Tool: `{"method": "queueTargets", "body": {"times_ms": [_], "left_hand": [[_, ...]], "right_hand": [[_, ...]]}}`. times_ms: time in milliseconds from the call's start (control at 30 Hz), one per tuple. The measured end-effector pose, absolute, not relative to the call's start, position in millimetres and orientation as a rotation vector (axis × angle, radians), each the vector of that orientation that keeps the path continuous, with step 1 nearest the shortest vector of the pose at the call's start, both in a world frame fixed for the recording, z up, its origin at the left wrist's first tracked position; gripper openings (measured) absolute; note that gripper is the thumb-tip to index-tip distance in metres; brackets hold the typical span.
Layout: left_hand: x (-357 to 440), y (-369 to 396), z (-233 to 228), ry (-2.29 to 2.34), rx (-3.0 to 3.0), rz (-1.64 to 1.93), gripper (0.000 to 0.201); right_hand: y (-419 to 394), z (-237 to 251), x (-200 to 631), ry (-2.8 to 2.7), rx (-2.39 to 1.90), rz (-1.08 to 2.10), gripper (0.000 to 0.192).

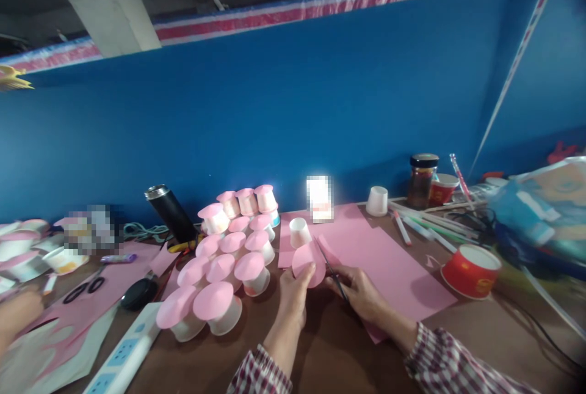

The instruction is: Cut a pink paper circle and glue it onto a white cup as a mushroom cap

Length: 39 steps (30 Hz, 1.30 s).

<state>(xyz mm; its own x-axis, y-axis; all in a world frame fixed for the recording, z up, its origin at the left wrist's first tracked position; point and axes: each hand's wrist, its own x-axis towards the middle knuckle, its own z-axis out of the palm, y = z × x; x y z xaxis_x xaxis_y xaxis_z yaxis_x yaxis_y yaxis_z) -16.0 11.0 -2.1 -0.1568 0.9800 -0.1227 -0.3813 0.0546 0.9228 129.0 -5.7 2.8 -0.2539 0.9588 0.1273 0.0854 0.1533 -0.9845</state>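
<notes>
My left hand (pixel 295 290) pinches a rounded piece of pink paper (pixel 307 262), thumb on top. In my right hand (pixel 359 293) are dark scissors (pixel 337 281), their thin blades pointing up and away along the right edge of the piece. The fingers partly hide the handles. Just beyond the piece stands a white paper cup (pixel 300 233). Beneath and to the right lies a large pink sheet (pixel 379 259). To the left of my left hand, several paper cups stand in rows, topped with shallow pink paper cones (pixel 213 300).
A power strip (pixel 126 345), black mouse (pixel 140 294) and black bottle (pixel 171 214) stand left. Another person's hand (pixel 21 314) is at the far left, near other scissors (pixel 85 290). A red paper bowl (pixel 471 272), dark jar (pixel 422 180), pens and a blue bag (pixel 540 217) are right.
</notes>
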Motion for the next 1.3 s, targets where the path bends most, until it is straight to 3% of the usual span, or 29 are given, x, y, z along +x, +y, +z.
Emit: {"method": "queueTargets", "body": {"times_ms": [400, 533, 1000, 1300], "left_hand": [[-16, 10, 0, 0.995, 0.707, 1.441, 0.04], [-15, 10, -3, 0.938, 0.698, 1.436, 0.033], [-1, -4, -2, 0.856, 0.87, 1.34, 0.036], [5, -3, -4, 0.86, 0.823, 1.418, 0.02]], "right_hand": [[3, -10, 130, -1.265, -1.068, 1.265, 0.042], [6, -13, 130, -1.236, -1.017, 1.174, 0.041], [7, -17, 131, -1.126, -0.968, 1.241, 0.059], [2, -10, 129, -1.139, -0.928, 1.327, 0.063]]}}
